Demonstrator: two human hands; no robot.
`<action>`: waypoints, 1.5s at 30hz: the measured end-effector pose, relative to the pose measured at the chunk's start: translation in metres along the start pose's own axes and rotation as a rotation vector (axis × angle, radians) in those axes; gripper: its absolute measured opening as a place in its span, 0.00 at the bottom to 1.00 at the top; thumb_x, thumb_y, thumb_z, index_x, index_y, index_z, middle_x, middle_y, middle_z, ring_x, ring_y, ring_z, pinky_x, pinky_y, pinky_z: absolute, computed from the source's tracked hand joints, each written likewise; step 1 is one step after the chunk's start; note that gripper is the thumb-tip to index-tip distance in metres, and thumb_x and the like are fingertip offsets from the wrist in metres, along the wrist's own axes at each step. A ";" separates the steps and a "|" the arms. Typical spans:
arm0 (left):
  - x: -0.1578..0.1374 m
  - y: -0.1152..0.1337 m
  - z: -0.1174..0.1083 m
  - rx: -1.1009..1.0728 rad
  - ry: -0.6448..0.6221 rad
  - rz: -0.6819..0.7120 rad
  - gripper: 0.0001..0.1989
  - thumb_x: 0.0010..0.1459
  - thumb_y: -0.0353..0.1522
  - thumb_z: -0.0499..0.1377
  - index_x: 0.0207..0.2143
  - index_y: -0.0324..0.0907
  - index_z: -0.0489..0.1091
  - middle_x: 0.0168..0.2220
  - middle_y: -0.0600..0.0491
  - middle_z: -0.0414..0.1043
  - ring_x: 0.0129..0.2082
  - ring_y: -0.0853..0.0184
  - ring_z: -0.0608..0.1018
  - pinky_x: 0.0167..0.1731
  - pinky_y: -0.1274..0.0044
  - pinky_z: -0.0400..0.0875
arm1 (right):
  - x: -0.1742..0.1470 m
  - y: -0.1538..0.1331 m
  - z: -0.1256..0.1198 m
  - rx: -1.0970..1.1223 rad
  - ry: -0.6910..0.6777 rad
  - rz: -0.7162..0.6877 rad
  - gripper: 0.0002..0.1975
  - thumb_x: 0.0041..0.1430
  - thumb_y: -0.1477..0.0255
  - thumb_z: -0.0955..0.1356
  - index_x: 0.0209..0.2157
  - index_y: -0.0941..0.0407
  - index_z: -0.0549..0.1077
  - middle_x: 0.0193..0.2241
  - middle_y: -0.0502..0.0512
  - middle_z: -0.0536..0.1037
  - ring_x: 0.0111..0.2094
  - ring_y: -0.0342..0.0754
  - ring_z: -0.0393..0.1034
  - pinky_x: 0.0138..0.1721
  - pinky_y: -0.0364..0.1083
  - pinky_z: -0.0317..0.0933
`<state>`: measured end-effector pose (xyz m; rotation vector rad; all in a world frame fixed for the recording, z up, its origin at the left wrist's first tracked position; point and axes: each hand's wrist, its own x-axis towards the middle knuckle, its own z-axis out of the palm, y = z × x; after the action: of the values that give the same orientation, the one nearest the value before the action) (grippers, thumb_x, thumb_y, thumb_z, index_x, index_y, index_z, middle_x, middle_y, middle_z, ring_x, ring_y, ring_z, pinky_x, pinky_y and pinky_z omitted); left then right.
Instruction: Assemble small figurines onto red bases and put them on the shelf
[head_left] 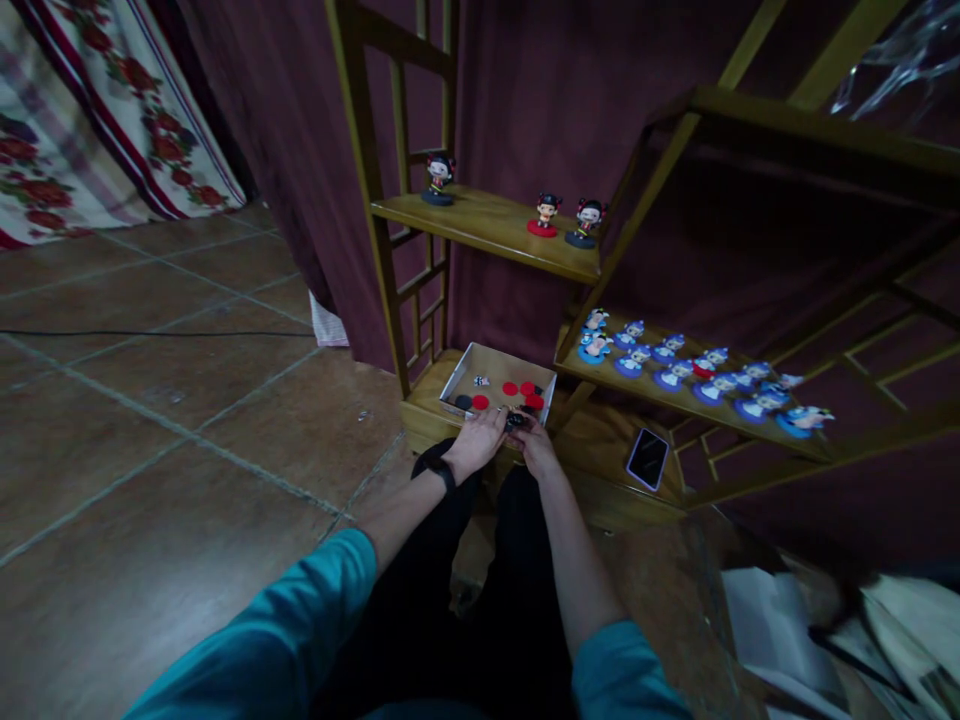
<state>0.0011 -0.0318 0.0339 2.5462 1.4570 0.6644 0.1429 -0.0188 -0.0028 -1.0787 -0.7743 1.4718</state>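
Teal sleeves [292, 625] on your arms lie nearest; beyond them, your left hand [484, 438] and right hand [534, 446] close their curled fingers around a small dark piece [514, 421] at a shallow box's [459, 375] near edge. Red discs [510, 388], a dark disc [463, 402] and a black-and-white piece [481, 381] lie inside; your hands hide some of the near side. Right of it, a phone [648, 459] rests below rows of figurines [673, 374].

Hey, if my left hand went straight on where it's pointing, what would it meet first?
Your left hand would likely first meet the small dark piece between it and your right hand; depth is unclear.
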 end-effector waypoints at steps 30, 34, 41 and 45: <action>-0.006 0.000 0.000 0.252 0.007 0.096 0.24 0.59 0.26 0.44 0.58 0.33 0.50 0.45 0.39 0.66 0.44 0.59 0.70 0.43 0.69 0.61 | 0.001 0.003 -0.002 -0.042 0.002 -0.069 0.24 0.34 0.79 0.69 0.38 0.51 0.73 0.41 0.50 0.76 0.41 0.48 0.69 0.41 0.49 0.65; -0.006 0.002 -0.001 0.273 0.011 0.096 0.23 0.60 0.28 0.44 0.58 0.32 0.50 0.44 0.39 0.67 0.44 0.58 0.70 0.42 0.70 0.61 | 0.001 0.004 -0.003 -0.073 -0.004 -0.072 0.23 0.36 0.79 0.68 0.39 0.51 0.73 0.40 0.50 0.76 0.41 0.48 0.70 0.41 0.49 0.65; -0.007 0.003 0.001 0.282 0.019 0.092 0.24 0.61 0.32 0.45 0.59 0.32 0.50 0.46 0.38 0.66 0.43 0.58 0.70 0.42 0.70 0.60 | 0.002 0.004 -0.005 -0.075 -0.006 -0.047 0.25 0.36 0.79 0.68 0.41 0.51 0.72 0.41 0.50 0.76 0.41 0.48 0.70 0.40 0.48 0.65; -0.007 0.003 0.000 0.283 0.022 0.095 0.24 0.61 0.32 0.45 0.59 0.32 0.50 0.45 0.39 0.66 0.43 0.58 0.70 0.41 0.70 0.60 | 0.002 0.004 -0.005 -0.060 -0.002 -0.038 0.25 0.35 0.79 0.68 0.40 0.51 0.72 0.41 0.51 0.76 0.41 0.49 0.69 0.39 0.48 0.65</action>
<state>0.0008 -0.0390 0.0326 2.8434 1.5449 0.5332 0.1460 -0.0175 -0.0085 -1.1021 -0.8412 1.4256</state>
